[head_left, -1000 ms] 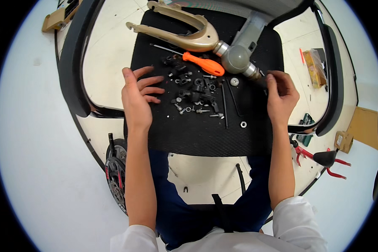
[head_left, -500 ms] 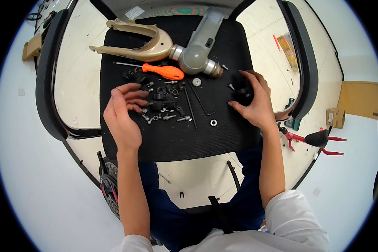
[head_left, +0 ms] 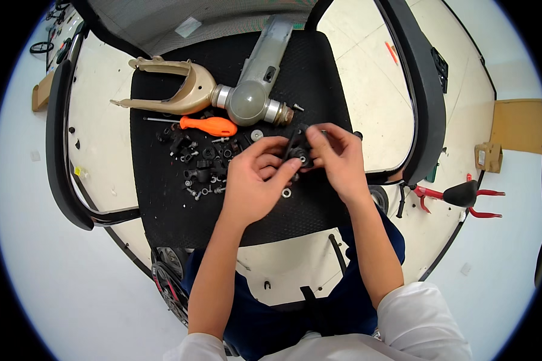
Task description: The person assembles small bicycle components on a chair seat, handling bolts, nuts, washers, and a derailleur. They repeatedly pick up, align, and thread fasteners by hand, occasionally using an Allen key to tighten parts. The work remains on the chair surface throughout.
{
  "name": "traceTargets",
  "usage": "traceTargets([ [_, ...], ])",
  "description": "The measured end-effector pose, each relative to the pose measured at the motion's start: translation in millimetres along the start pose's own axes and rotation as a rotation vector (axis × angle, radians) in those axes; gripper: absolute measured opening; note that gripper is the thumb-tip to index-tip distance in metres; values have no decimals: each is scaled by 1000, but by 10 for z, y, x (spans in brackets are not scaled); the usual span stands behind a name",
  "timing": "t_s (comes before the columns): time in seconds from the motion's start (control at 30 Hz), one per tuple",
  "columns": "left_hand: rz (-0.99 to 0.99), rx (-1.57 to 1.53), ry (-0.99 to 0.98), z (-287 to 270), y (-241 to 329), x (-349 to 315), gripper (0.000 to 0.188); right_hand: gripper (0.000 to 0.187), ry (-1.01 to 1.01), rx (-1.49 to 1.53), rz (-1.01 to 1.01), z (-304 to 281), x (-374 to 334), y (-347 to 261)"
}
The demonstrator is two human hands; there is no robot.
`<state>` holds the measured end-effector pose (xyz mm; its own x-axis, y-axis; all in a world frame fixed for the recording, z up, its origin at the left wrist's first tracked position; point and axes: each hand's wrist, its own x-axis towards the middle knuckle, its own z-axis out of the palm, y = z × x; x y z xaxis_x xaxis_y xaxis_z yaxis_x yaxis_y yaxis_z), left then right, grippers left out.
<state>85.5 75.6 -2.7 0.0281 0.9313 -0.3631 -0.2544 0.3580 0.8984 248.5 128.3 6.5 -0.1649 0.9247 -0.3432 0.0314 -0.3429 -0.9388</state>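
Note:
Over the right half of the black chair seat [head_left: 319, 78], both hands meet at a small black mechanical part [head_left: 296, 144] with a shiny nut or bolt end on it. My left hand [head_left: 251, 180] grips its near left side, the thumb pressed close to the metal piece. From the right, my right hand [head_left: 341, 165] pinches the same part, and the fingers hide much of it. Just below the fingertips a silver nut [head_left: 286, 192] lies on the seat. To the left are several black fittings [head_left: 203, 171] and small bolts, with a round washer [head_left: 256, 135] above them.
Behind the fittings lie an orange-handled screwdriver [head_left: 214, 126], a beige fork [head_left: 193, 90] and a grey tube with a round joint [head_left: 249, 101]. Armrests [head_left: 430, 102] flank the seat. A red frame [head_left: 427, 194] and a cardboard box [head_left: 489, 156] are on the floor at right.
My left hand has left the pile of fittings, moved right and closed on the black part. My right hand has brought that part inward from the right. The view has shifted slightly.

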Motion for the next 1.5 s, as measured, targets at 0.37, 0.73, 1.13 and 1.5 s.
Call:
traceTargets([
  [0.37,-9,-200,108,-162,58,110,36,15,-16,-827,-320,-132,138,119],
  [0.73,-25,-149,58,-151,4,5,32,14,-38,89,-208,-168,76,-63],
  [1.13,19,137,103,-115,-75,-114,32,16,-89,-430,-527,7,62,2],
  [1.5,74,181,161,-173,-52,-164,27,13,-63,-526,-577,139,65,29],
])
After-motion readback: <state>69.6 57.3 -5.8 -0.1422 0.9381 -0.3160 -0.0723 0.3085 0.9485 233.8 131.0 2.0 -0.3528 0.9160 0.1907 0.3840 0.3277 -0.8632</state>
